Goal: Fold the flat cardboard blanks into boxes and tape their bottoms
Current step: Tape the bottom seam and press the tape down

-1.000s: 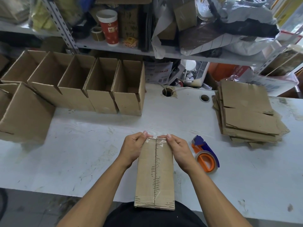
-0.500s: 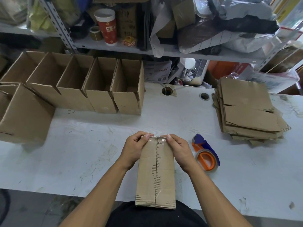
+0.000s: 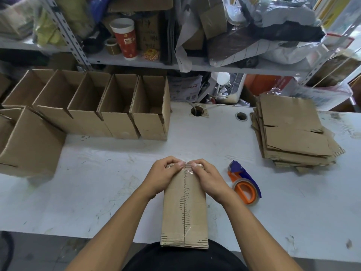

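Box (image 3: pixel 184 210), bottom up: left hand (image 3: pixel 166 173) and right hand (image 3: pixel 205 175) gripped its far edge, thumbs on the tape end (image 3: pixel 186 170); uneven pressure risked a lifting seam.

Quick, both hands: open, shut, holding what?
Left hand: fingers curled over the box's far end.
Right hand: same, gripping that end.

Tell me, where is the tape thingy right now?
In the head view the tape dispenser lies on the white table, just right of the right hand, in front of the stack of flat blanks.
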